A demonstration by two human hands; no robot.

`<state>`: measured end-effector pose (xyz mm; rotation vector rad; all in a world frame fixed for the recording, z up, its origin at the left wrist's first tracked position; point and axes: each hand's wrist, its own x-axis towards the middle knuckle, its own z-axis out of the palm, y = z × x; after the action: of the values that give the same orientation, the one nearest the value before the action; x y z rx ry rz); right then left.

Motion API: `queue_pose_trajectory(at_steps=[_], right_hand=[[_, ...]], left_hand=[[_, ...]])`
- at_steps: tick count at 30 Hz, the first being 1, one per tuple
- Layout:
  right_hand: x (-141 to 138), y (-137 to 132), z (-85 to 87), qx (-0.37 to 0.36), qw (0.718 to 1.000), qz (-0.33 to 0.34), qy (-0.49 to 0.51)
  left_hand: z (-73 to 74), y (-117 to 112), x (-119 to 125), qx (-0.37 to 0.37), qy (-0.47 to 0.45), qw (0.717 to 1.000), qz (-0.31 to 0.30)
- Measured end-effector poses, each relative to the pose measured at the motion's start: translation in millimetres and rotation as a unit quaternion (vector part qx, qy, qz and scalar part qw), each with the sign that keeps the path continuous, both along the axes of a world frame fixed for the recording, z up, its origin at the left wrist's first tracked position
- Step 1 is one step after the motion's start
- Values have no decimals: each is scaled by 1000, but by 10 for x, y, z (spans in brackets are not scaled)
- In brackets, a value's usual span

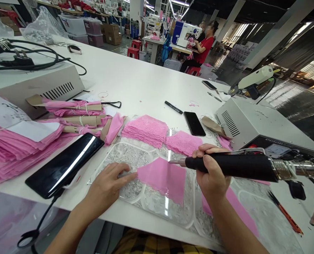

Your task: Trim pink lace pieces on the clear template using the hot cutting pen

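A piece of pink fabric [165, 178] lies on a clear plastic board [170, 213] in front of me. My left hand [109, 185] rests on the board, its fingers apart and one fingertip touching the fabric's left corner. My right hand [213, 174] is closed around a thick black handpiece [231, 165] with a narrow metal tip. That tip is over the upper part of the fabric; whether it touches, I cannot tell. Behind lie two stacks of pink lace pieces, a taller one [145, 131] and a lower one [183, 142]. More pink fabric [240, 210] shows partly behind my right forearm.
At left are a large phone [65, 165], pink bundles [21, 151] and a grey box [42, 83]. Another grey box [268, 123] stands at right. A smaller phone [194, 124], a marker [173, 107] and tweezers [285, 213] lie around. A person in red [205, 49] sits farther off.
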<state>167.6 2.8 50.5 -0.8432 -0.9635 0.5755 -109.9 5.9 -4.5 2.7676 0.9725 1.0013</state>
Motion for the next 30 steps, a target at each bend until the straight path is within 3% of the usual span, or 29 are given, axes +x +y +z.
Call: queue_pose_trajectory(at_steps=[7,16,30], right_hand=[[100,-46,87,-12,998,-18,58],[472,-398,119,-46,997,-45,41],[448,-409,104,-35,998,-44,32]], left_hand=[[72,10,14,-2,4,1000,-4],[75,30,-7,-16,10,1000,-11],[106,35,1,-28,12,1000,0]])
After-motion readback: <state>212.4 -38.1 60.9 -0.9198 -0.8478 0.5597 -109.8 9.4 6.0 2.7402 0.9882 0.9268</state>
